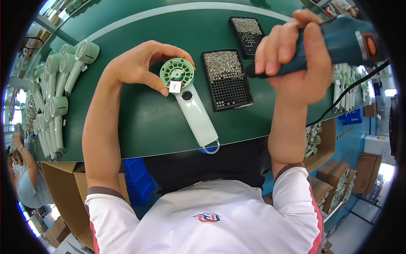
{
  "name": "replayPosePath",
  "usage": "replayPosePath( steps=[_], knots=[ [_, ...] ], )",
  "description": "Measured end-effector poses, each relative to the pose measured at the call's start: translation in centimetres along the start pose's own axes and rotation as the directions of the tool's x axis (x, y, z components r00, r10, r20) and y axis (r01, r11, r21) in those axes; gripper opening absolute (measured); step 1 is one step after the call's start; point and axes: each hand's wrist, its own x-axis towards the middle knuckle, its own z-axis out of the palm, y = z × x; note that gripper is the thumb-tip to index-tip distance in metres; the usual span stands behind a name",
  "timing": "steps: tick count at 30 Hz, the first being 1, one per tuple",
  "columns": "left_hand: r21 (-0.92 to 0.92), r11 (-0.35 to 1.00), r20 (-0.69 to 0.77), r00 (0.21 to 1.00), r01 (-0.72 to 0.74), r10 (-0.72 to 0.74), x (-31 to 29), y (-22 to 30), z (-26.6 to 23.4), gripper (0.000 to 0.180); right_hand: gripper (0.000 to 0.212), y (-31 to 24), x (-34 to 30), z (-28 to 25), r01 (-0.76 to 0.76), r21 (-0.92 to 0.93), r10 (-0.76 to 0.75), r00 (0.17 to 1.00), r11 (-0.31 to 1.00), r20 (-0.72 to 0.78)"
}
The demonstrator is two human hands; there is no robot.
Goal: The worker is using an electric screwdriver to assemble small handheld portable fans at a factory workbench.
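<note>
My left hand (146,63) curls its thumb and fingers around the round head of a pale green handheld fan (195,112), which lies on the green table with its handle slanting toward me. The head shows an open ring of ribs, and a small white tag hangs over its lower rim. A metal loop sits at the handle's end. In my right hand (296,55) is a dark teal electric screwdriver (338,44), raised over the table. Its tip points left, above a black screw tray (226,78) filled partly with small silver screws.
Behind that tray lies a second black screw tray (247,36). Several pale green fans (55,80) crowd the table's left side, more (349,89) the right. A black cable (342,95) trails from the screwdriver. Cardboard boxes (63,186) and a blue bin (137,180) stand below the table edge.
</note>
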Motion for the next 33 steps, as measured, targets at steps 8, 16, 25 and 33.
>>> replayPosePath(
  steps=[8,16,25,33],
  knots=[
    [0.022,0.999,0.001,0.999,-0.034,0.034,0.0,0.2,-0.1,0.076,0.036,0.7,-2.4,0.8,-0.13,-0.081,0.141,0.979,0.988,0.146],
    [0.053,0.996,-0.013,0.998,-0.066,0.067,-0.2,-0.2,-0.1,0.077,0.034,1.1,-3.2,1.3,-0.218,-0.049,0.219,0.976,0.975,0.011],
    [0.052,0.997,-0.014,0.998,-0.055,0.056,-0.5,-0.4,0.3,0.077,0.032,1.0,-3.6,3.2,-0.292,-0.067,0.281,0.951,0.954,-0.131],
    [0.032,0.998,-0.029,0.998,-0.057,0.058,-0.2,-0.6,-0.1,0.078,0.024,1.2,-3.2,3.4,-0.225,-0.284,0.22,0.974,0.932,-0.049]
  ],
)
